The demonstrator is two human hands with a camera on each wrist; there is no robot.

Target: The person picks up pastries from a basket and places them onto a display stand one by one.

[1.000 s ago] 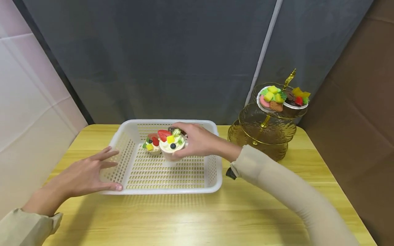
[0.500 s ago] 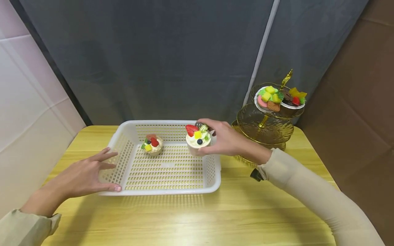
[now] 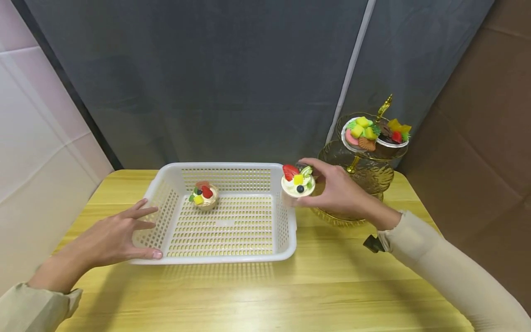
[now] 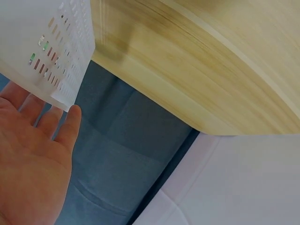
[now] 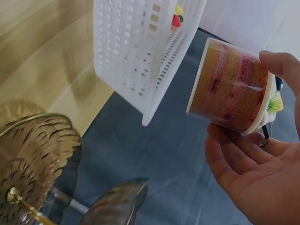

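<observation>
My right hand (image 3: 338, 189) pinches a clear cup of layered cake (image 5: 229, 86) between thumb and fingers. Cream, a strawberry slice, a yellow cube and a blueberry top this cake cup, which is over the right rim of the white basket (image 3: 224, 259) in the head view. My left hand (image 3: 114, 237) rests against the basket's left end, fingers spread and fairly straight, thumb at the front corner. From the left wrist view, the fingers (image 4: 47, 122) reach the rim's underside. Inside the basket, toward the back left, sits a small fruit-topped cupcake (image 3: 205, 196).
A tiered gold-rimmed stand (image 3: 373, 177) is at the table's back right, partly behind my right hand. Its top tier bears a cake cup with yellow cubes (image 3: 362, 134) and a chocolate one (image 3: 394, 136). A grey curtain (image 3: 207, 83) hangs behind the wooden table (image 3: 232, 299).
My right hand has carried the cake cup rightward, from above the basket's middle to its right rim. The left hand stays at the basket, and the cupcake inside has not moved.
</observation>
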